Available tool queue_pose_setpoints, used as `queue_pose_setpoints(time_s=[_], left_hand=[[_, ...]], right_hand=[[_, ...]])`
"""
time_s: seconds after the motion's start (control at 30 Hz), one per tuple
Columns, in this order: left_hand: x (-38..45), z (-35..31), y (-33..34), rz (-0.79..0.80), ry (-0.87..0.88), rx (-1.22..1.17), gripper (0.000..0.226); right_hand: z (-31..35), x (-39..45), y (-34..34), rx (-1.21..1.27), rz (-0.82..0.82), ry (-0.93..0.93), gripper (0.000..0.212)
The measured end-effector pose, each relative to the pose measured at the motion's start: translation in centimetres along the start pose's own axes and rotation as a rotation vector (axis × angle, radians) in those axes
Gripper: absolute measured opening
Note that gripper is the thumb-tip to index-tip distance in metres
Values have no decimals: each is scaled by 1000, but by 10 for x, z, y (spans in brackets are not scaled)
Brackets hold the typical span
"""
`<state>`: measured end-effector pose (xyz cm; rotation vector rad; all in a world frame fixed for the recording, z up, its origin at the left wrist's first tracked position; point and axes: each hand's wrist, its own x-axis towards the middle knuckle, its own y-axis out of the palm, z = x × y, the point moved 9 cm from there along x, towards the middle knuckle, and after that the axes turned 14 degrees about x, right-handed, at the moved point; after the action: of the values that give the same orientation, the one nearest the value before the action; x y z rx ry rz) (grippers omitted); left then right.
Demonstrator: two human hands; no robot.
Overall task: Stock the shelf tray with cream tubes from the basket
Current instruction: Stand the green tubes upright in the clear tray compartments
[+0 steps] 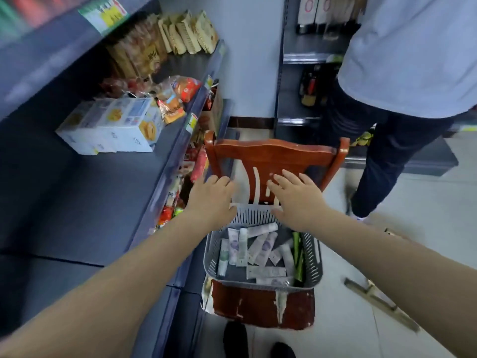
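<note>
Hands, left [210,200] and right [296,200], hover empty with fingers spread over the basket [313,262]; best to lower and pinch one cream tube [242,248] cleanly.

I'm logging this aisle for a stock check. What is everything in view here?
basket: one, grey, on the chair seat
cream tubes: about a dozen, pale white and lilac, loose in the basket
chair: one, red-brown wood, in the aisle
biscuit boxes: a few, white, on the left shelf
snack packets: several, orange, behind the boxes
second person: one, pale shirt, upper right
left hand: open, above the basket's far rim
right hand: open, likewise
</note>
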<state>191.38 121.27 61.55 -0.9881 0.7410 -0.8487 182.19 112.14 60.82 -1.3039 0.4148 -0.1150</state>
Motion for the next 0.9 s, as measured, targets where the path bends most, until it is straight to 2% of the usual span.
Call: queue_pose_setpoints(time_s=[0.2, 0.37, 0.57, 0.67, 0.77, 0.87, 0.9], left_hand=[[27, -30, 82, 130, 130, -30, 50], [48, -67, 156, 227, 241, -88, 53], [76, -120, 234, 303, 352, -75, 51], [95, -146, 260, 300, 381, -100, 50], [113, -174, 280, 322, 379, -204, 47], [130, -202, 304, 368, 333, -397, 39], [135, -211, 312, 393, 312, -462, 43]], right_hand=[[-28, 18, 74, 86, 85, 88, 64], [-58, 29, 153, 178, 245, 227, 66], [-86, 32, 252, 232, 378, 347, 67], [-100, 35, 291, 268, 393, 411, 64], [-113, 36, 324, 293, 394, 468, 60], [-123, 35, 354, 321, 415, 524, 59], [-126, 35, 363, 328, 418, 534, 59]])
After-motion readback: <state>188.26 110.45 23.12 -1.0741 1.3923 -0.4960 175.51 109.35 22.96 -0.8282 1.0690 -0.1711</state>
